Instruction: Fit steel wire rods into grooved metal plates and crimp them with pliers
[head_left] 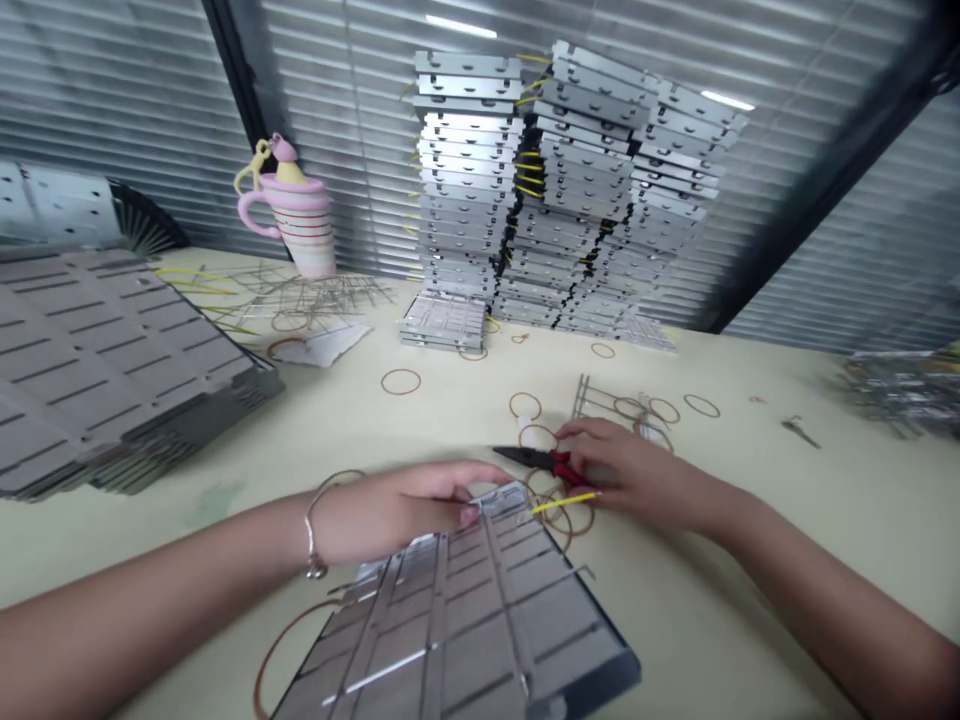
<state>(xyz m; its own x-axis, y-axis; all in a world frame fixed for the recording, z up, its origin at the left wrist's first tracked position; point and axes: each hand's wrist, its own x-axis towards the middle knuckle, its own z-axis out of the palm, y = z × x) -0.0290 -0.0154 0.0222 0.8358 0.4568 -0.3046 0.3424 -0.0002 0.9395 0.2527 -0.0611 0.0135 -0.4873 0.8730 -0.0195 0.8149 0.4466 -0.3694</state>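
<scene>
My left hand grips the far edge of a flat grey slotted metal panel, its thumb on top and fingers along the edge. The panel lies tilted in front of me, with thin metal rods across its face. From its far right corner sticks a short yellow strip. My right hand is closed around the red handles of pliers, whose dark jaws point left, just beyond the panel. Several brown rubber bands lie between the panel and my right hand.
Tall stacks of similar metal panels stand against the blinds. A large pile of panels fills the left side. Behind it are a striped pink cup and loose thin rods. More metal parts lie at the far right.
</scene>
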